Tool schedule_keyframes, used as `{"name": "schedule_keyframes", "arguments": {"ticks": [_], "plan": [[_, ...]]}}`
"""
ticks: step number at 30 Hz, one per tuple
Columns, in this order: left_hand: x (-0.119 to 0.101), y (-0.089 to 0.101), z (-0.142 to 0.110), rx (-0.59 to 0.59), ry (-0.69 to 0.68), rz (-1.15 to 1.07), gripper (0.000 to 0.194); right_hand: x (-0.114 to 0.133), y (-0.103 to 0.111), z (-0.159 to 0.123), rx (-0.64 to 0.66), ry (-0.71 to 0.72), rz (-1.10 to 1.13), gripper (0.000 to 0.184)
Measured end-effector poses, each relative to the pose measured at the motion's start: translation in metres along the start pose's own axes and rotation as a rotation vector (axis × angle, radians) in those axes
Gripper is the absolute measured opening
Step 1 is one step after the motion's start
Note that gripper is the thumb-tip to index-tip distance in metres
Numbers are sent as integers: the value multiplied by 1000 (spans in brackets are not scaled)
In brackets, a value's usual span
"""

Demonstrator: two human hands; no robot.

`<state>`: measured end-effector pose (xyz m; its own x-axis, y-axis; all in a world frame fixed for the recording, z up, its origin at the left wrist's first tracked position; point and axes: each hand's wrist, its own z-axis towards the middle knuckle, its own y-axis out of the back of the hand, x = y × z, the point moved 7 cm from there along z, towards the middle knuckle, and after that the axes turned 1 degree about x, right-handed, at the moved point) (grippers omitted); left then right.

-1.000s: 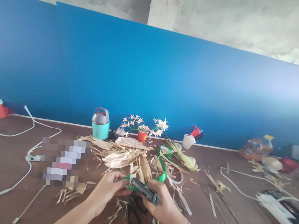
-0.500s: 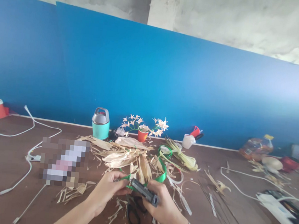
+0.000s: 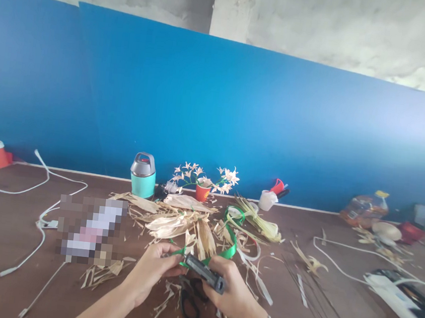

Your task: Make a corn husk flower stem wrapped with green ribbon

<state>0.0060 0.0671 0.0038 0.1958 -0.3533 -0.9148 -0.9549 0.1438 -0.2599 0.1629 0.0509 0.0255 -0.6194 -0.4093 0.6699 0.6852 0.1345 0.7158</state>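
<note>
My right hand (image 3: 229, 292) is closed round a dark grey glue gun (image 3: 204, 273), its nozzle pointing left. My left hand (image 3: 153, 269) pinches a thin green-wrapped stem (image 3: 179, 251) right at the nozzle. A green ribbon (image 3: 230, 249) trails away from the hands toward the back. Black scissors (image 3: 190, 303) lie on the brown table (image 3: 6, 238) just under my hands, among dry husk scraps (image 3: 104, 271).
A heap of dried corn husks (image 3: 175, 221) lies behind my hands. Along the blue wall stand a teal container (image 3: 143, 176), a red pot of husk flowers (image 3: 204, 181) and a white cup (image 3: 268, 200). White cables (image 3: 43, 197) run left; a power strip (image 3: 398, 300) lies right.
</note>
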Motion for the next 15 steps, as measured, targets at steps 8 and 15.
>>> {"name": "schedule_keyframes", "arguments": {"ticks": [8,15], "plan": [[1,1,-2,-23,35,3,23,-7,17,2,-139,-87,-65,15],[0,2,0,3,5,72,23,-34,10,3,-148,-309,183,15]]}}
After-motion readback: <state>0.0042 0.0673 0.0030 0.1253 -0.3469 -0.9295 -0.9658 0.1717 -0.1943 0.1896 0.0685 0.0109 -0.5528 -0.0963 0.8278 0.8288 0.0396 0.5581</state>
